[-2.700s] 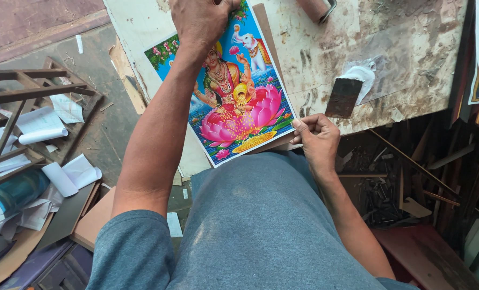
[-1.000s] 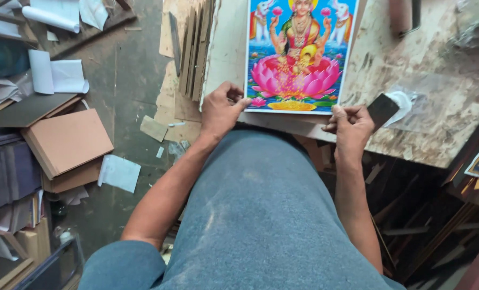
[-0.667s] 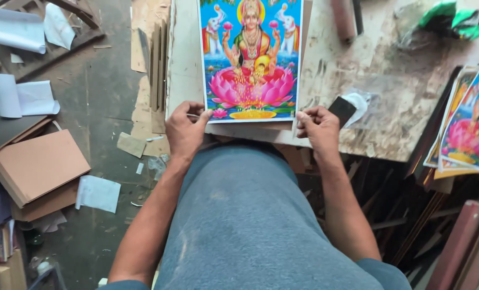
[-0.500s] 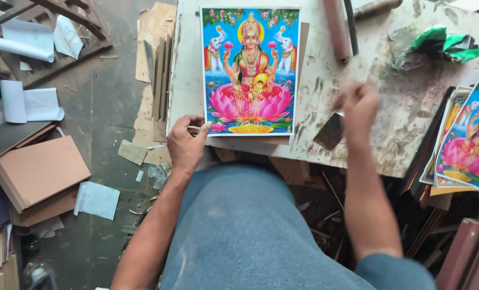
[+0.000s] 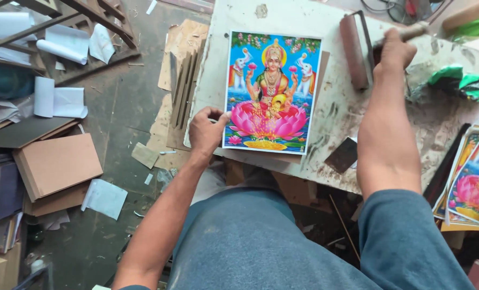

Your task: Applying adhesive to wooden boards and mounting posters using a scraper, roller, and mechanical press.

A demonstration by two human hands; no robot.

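**Left hand on the print's corner, right hand on the roller handle**

Head view: the colourful print (image 5: 272, 92) lies flat and upright on the stained work table (image 5: 336, 115), on a thin board whose edge shows at the right side and below. Its lower edge is near the table's front edge. The left hand (image 5: 206, 130) sits at the lower left corner of the print, fingers curled, thumb touching the print's left edge; whether it really pinches the paper, I cannot tell. The right hand (image 5: 394, 52) is closed around the handle of a roller (image 5: 355, 51), which lies just right of the print's upper corner, apart from it. Bare table is open between print and roller. A dark scraper (image 5: 342, 155) rests near the front edge. A stack of similar prints (image 5: 473, 180) leans at the right edge. Green cloth (image 5: 459, 83) lies behind the right arm. On the floor at the left are cardboard pieces (image 5: 56, 164).
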